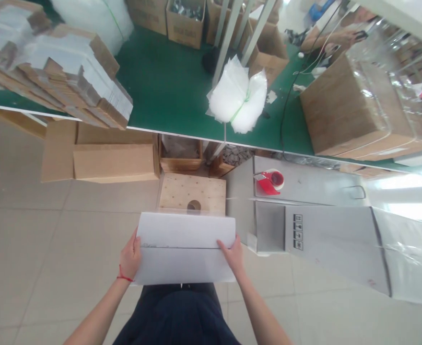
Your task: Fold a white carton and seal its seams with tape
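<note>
Overhead, green table (168,86) spans above pale tiled floor (34,249).

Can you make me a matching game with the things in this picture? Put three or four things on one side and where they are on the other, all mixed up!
Things:
1. white box
2. red tape dispenser
3. bundle of clear bags
4. wooden stool

Places:
A. on the green table
B. between the left hand and right hand
C. on the floor, behind the box
D. on the big grey carton

Pairs: 1-B, 2-D, 3-A, 4-C
</note>
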A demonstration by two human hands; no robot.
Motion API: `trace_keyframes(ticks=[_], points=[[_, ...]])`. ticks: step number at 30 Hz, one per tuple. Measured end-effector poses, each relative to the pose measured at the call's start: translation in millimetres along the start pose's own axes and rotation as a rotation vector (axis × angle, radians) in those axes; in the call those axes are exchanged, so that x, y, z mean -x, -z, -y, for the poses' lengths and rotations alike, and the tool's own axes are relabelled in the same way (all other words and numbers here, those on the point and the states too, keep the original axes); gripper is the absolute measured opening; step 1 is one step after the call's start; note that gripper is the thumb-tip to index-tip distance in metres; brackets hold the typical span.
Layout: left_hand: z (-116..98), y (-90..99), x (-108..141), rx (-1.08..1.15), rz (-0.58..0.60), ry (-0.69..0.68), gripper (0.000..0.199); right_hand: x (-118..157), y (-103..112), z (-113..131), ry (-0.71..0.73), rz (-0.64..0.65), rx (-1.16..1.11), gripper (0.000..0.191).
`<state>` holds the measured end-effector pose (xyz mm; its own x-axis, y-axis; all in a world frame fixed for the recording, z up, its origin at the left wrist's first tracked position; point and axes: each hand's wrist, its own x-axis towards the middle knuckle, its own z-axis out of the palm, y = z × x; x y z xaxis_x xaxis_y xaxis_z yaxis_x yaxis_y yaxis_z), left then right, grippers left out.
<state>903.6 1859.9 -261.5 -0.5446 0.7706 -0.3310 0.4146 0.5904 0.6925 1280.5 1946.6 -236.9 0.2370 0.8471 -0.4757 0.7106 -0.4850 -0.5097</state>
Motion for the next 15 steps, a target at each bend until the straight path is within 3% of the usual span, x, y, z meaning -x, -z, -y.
trace_keyframes(ticks=[5, 10, 15], points=[[1.3, -6.3, 1.0, -0.021, -0.008, 0.032, 0.071, 11.4, -2.8, -9.3, 0.016, -0.020, -0.142, 0.082], [9.8, -11.1, 0.2, -0.060, -0.038, 0.022, 0.064, 28.1, -9.4, -27.5, 0.129, -0.070, -0.104, 0.116], [18.1, -14.1, -1.3, -0.110, -0.062, -0.044, 0.061, 27.8, -12.8, -45.6, 0.112, -0.078, -0.223, 0.093]])
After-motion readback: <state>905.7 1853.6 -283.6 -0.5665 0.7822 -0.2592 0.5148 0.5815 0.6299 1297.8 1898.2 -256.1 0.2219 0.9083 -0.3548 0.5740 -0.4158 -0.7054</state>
